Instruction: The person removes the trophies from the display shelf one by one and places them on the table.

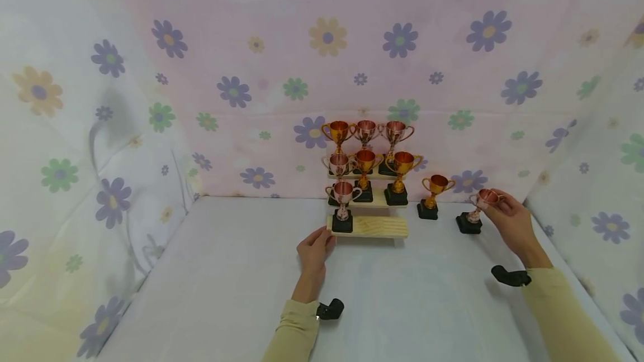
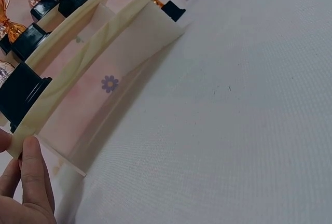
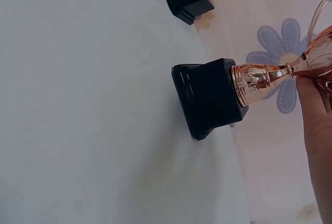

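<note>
My right hand (image 1: 513, 222) grips a rose-gold trophy cup (image 1: 473, 215) by its bowl, at the table's right side. The black base (image 3: 212, 97) of this trophy shows in the right wrist view, tilted. With thumb and fingers, my left hand (image 1: 315, 247) pinches the left end of the lowest board of a three-step wooden display stand (image 1: 379, 227). In the left wrist view the fingers (image 2: 33, 172) lie under the board's corner. One rose-gold trophy (image 1: 343, 205) stands at the left end of that board. Gold and rose-gold trophies fill the two steps above, three on each.
A gold trophy (image 1: 429, 199) stands on the white table (image 1: 241, 284) between the stand and my right hand. Flower-printed cloth (image 1: 282, 43) hangs behind the stand and along both sides. Each wrist wears a black camera strap (image 1: 511, 276).
</note>
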`<action>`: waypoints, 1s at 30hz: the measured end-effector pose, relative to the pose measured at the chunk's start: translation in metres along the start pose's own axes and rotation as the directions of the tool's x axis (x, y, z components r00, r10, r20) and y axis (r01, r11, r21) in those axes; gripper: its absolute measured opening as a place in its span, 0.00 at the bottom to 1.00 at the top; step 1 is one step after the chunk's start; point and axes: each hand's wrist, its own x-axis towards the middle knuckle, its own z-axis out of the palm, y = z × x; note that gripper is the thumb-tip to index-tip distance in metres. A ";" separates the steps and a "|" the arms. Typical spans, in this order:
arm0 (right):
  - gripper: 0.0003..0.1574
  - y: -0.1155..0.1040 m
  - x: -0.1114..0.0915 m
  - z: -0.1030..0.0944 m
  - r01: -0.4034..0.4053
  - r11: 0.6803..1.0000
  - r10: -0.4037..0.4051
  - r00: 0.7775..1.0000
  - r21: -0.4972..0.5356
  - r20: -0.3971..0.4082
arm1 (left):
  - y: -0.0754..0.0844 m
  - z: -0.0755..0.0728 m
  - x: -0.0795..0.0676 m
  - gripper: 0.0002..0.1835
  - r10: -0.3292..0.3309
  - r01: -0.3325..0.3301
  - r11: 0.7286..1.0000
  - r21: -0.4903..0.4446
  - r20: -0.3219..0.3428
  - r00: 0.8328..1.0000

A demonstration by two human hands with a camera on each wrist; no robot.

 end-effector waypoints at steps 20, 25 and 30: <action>0.32 -0.004 0.038 0.018 -0.041 0.997 0.036 0.996 0.057 0.083 | -0.001 -0.001 0.002 0.15 -0.009 0.009 1.000 0.005 0.010 1.000; 0.32 -0.007 0.040 0.020 -0.034 0.999 0.033 0.997 0.024 0.074 | -0.002 -0.001 0.001 0.14 -0.006 0.006 1.000 -0.001 0.005 1.000; 0.40 -0.006 0.040 0.020 -0.061 0.997 0.057 0.996 0.055 0.069 | -0.002 -0.001 0.002 0.14 0.000 0.000 1.000 -0.008 0.005 1.000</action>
